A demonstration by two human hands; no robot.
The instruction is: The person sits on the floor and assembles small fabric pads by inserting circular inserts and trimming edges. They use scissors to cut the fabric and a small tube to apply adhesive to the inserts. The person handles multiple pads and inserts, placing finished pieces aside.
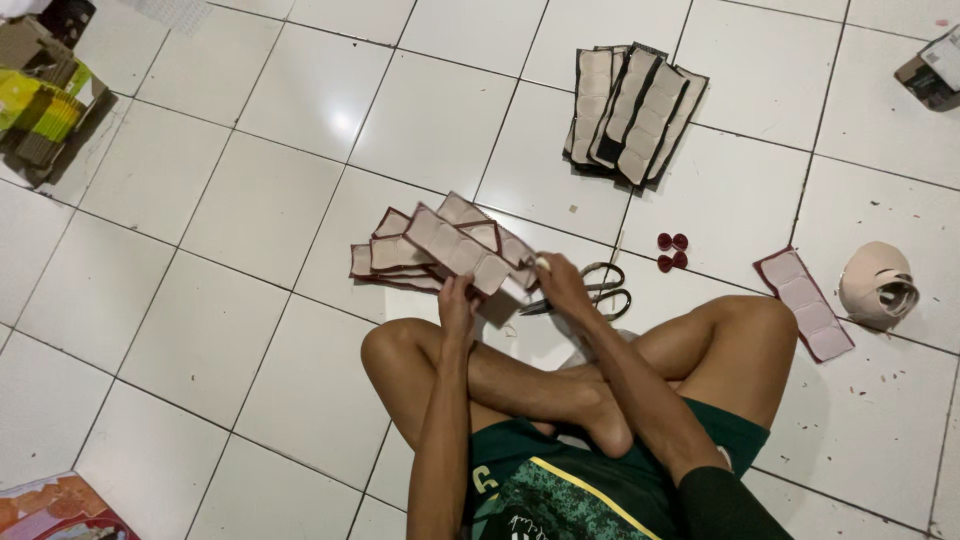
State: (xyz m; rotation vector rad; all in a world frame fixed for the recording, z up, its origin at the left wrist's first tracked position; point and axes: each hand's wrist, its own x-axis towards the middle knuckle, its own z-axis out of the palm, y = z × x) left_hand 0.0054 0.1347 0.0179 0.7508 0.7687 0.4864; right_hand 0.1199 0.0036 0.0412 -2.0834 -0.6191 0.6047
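I sit cross-legged on a white tiled floor (250, 210). My left hand (458, 305) grips the near end of a long padded strip (455, 245), pale pink panels with a dark red border, held up at an angle. My right hand (562, 285) pinches the same strip at its lower right end. Under the strip lies a loose pile of similar red-bordered strips (385, 255). A pair of scissors (600, 292) lies on the floor just right of my right hand.
A stack of black-bordered padded strips (635, 110) lies further off. A single red-bordered strip (805, 302), a roll of beige tape (877, 285) and three small red round pieces (672, 250) are at the right. Cardboard boxes (40, 90) stand at the top left.
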